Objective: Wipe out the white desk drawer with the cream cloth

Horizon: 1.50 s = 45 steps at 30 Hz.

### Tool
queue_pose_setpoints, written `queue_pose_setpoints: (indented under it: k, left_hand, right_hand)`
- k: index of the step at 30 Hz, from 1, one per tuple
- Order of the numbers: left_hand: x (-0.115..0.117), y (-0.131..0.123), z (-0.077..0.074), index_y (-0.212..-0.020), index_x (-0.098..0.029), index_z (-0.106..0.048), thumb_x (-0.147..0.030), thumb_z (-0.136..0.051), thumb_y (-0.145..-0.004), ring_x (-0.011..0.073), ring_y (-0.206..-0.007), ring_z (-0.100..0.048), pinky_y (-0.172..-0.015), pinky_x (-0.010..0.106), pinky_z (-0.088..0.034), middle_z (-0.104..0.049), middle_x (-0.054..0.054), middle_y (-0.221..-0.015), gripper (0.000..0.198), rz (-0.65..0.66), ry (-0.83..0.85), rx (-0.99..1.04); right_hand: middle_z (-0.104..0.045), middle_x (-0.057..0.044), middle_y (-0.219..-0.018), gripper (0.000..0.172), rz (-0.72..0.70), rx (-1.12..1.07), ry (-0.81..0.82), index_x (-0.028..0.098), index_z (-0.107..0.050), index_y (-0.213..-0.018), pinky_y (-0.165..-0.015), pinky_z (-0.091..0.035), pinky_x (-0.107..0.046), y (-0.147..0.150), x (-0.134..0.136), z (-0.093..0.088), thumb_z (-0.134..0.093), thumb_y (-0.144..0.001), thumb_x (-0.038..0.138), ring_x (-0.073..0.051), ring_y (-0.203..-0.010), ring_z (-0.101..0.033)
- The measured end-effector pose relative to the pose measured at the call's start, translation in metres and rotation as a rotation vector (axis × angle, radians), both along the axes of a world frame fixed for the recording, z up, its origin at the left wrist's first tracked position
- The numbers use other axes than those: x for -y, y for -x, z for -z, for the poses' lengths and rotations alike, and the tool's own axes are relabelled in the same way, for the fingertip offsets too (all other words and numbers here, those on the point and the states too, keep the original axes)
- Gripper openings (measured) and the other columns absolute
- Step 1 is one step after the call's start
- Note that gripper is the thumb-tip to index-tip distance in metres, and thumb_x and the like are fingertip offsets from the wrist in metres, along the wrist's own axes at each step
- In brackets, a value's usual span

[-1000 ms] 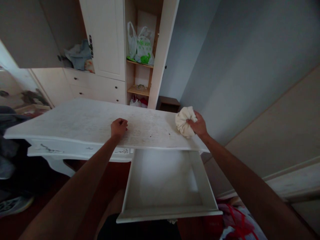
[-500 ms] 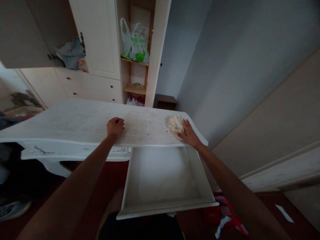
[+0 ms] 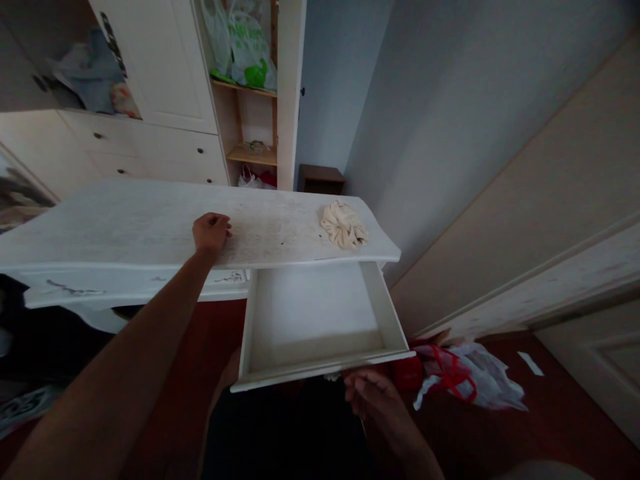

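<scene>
My left hand (image 3: 212, 231) rests on the white desk top (image 3: 150, 227), its fingers curled into a loose fist with nothing visible in it. A crumpled cream cloth (image 3: 344, 225) lies near the right end of the desk, touched by neither hand. Below the desk top, a white drawer (image 3: 315, 313) is pulled far out, and no object shows inside it. My right hand (image 3: 375, 397) is just below the drawer's front edge, slightly blurred, fingers loosely bent and thumb apart. No held object shows there; whether its fingertips touch the drawer front is unclear.
A wardrobe (image 3: 170, 73) with open doors stands behind the desk, plastic bags (image 3: 250, 50) on its shelf. A small brown cabinet (image 3: 321, 179) is beside it. Red and white bags (image 3: 480, 373) lie on the floor at right. Small dark specks dot the desk top.
My right hand has let go of the cloth and moved down to the drawer's front edge. The left fist stays on the desk. The view has tilted downward and shifted right.
</scene>
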<state>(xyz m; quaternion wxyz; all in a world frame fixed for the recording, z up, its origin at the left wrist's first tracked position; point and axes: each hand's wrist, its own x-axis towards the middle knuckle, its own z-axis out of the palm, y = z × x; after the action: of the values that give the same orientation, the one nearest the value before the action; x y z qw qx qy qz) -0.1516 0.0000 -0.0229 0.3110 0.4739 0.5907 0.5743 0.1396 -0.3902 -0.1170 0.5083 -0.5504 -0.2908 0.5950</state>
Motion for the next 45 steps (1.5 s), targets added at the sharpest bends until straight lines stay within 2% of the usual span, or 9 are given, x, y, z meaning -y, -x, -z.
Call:
queue_pose_setpoints:
  k: [3, 6, 9, 15, 22, 25, 31, 34, 45]
  left_hand:
    - [0.000, -0.001, -0.001, -0.073, -0.019, -0.062, -0.021, -0.057, -0.071, 0.0108, -0.050, -0.054, -0.043, 0.019, -0.036, -0.061, 0.000, -0.065, 0.005, -0.010, 0.011, 0.003]
    - [-0.002, -0.001, 0.001, -0.074, -0.019, -0.060, -0.022, -0.058, -0.073, 0.0102, -0.050, -0.053, -0.042, 0.018, -0.036, -0.061, 0.000, -0.066, 0.004, -0.006, 0.014, -0.001]
    - [-0.002, -0.001, 0.003, -0.076, -0.019, -0.061, -0.022, -0.058, -0.074, 0.0099, -0.049, -0.052, -0.041, 0.018, -0.035, -0.061, 0.000, -0.067, 0.005, 0.001, 0.011, -0.014]
    - [0.005, -0.001, 0.004, -0.077, -0.019, -0.063, -0.022, -0.056, -0.075, 0.0105, -0.050, -0.052, -0.042, 0.019, -0.034, -0.064, 0.002, -0.070, 0.008, 0.073, 0.017, -0.060]
    - [0.008, -0.003, 0.002, -0.076, -0.019, -0.064, -0.018, -0.059, -0.074, 0.0097, -0.050, -0.051, -0.048, 0.021, -0.036, -0.064, 0.001, -0.071, 0.005, 0.091, 0.017, -0.062]
    - [0.009, -0.004, 0.001, -0.075, -0.018, -0.063, -0.017, -0.058, -0.076, 0.0103, -0.050, -0.051, -0.050, 0.023, -0.037, -0.064, 0.002, -0.071, 0.006, 0.081, 0.017, -0.044]
    - [0.008, -0.004, 0.002, -0.075, -0.019, -0.063, -0.019, -0.060, -0.079, 0.0106, -0.051, -0.050, -0.047, 0.023, -0.036, -0.064, 0.002, -0.071, 0.005, 0.065, 0.007, -0.027]
    - [0.008, -0.003, 0.002, -0.076, -0.018, -0.063, -0.018, -0.059, -0.079, 0.0104, -0.050, -0.050, -0.044, 0.021, -0.035, -0.063, 0.002, -0.070, 0.004, 0.066, 0.002, -0.022]
    - [0.003, -0.002, 0.006, -0.077, -0.018, -0.062, -0.023, -0.057, -0.074, 0.0098, -0.048, -0.051, -0.041, 0.018, -0.032, -0.062, 0.002, -0.068, 0.008, 0.057, -0.019, -0.046]
  right_hand:
    - [-0.068, -0.003, -0.074, 0.058, 0.086, -0.090, 0.132, 0.020, -0.076, -0.091, -0.048, -0.033, -0.022, 0.016, 0.019, 0.040, -0.087, -0.065, 0.070, -0.010, -0.054, -0.054]
    - [-0.069, -0.002, -0.077, 0.067, 0.099, -0.203, 0.184, 0.022, -0.073, -0.103, -0.045, -0.032, -0.020, 0.028, 0.022, 0.060, -0.086, -0.063, 0.074, -0.011, -0.054, -0.056]
    - [-0.071, -0.003, -0.082, 0.071, 0.031, -0.268, 0.158, 0.023, -0.068, -0.113, -0.045, -0.034, -0.019, 0.033, 0.015, 0.062, -0.080, -0.069, 0.077, -0.013, -0.058, -0.060]
    - [-0.074, -0.004, -0.083, 0.074, -0.071, -0.321, 0.143, 0.020, -0.067, -0.110, -0.044, -0.030, -0.018, 0.033, -0.005, 0.061, -0.073, -0.072, 0.083, -0.013, -0.058, -0.061]
    - [-0.070, -0.003, -0.066, 0.066, 0.094, -0.269, 0.053, 0.018, -0.068, -0.090, -0.046, -0.030, -0.021, 0.049, -0.010, 0.077, -0.075, -0.072, 0.081, -0.010, -0.049, -0.052]
    - [-0.067, -0.002, -0.059, 0.063, 0.132, -0.257, 0.013, 0.018, -0.071, -0.088, -0.047, -0.030, -0.022, 0.050, -0.010, 0.071, -0.076, -0.073, 0.079, -0.010, -0.047, -0.050]
    - [-0.067, -0.003, -0.054, 0.067, 0.104, -0.163, -0.045, 0.016, -0.074, -0.085, -0.045, -0.032, -0.023, 0.039, -0.024, 0.033, -0.071, -0.075, 0.082, -0.011, -0.043, -0.051]
    - [-0.069, -0.004, -0.055, 0.065, 0.085, -0.127, -0.054, 0.016, -0.075, -0.083, -0.045, -0.033, -0.022, 0.035, -0.032, 0.021, -0.070, -0.077, 0.081, -0.011, -0.042, -0.052]
    - [-0.067, -0.003, -0.053, 0.064, 0.129, -0.163, -0.049, 0.018, -0.075, -0.077, -0.045, -0.035, -0.022, 0.036, -0.060, 0.021, -0.077, -0.068, 0.082, -0.011, -0.043, -0.052]
